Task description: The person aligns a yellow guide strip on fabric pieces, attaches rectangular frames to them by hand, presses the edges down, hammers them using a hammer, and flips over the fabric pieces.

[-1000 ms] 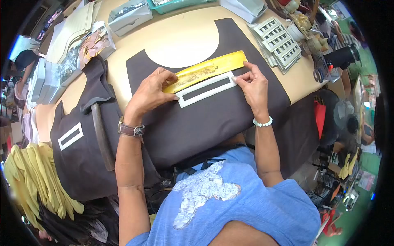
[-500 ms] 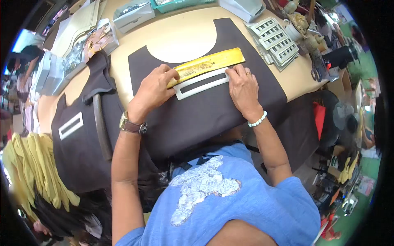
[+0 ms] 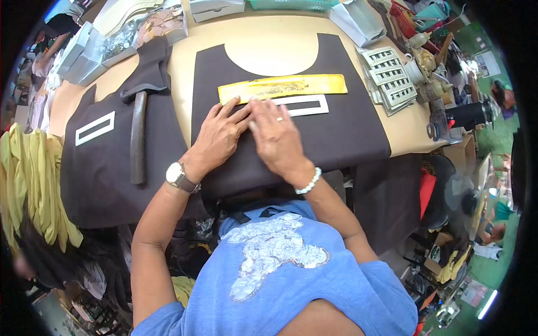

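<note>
On dark cloth [image 3: 336,134], fingers [image 3: 271,111] over white frame [image 3: 323,105]

room right of yellow strip [image 3: 314,85]; hammer [image 3: 138,134] obstructs left.

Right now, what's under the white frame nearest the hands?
The white frame lies on dark fabric, visible through its opening. The right hand covers its left part, so what's beneath there can't be seen, nor what the rim hides.
</note>
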